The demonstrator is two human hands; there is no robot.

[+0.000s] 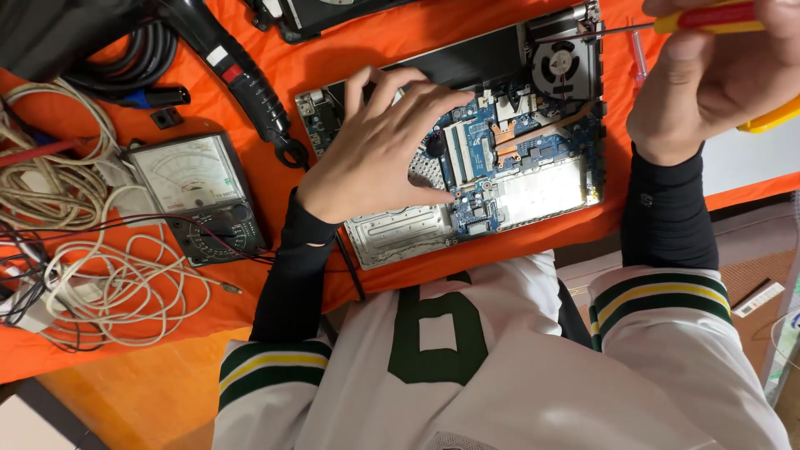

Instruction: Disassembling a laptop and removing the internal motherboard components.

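An opened laptop base [392, 233] lies on the orange cloth, showing a blue circuit board [533, 146], a round fan [560, 65] and a copper heat pipe. My left hand [379, 150] rests flat on its left part, fingers spread, holding nothing. My right hand [708, 79] grips a screwdriver [708, 18] with a red and yellow handle. Its thin metal shaft reaches left to the laptop's far edge by the fan.
An analog multimeter [196, 192] sits left of the laptop, beside tangled white cables [108, 287]. A black tool with a coiled cord [242, 75] lies at the far left. Another dark device [325, 15] lies at the far edge. A yellow object [771, 117] shows at the right.
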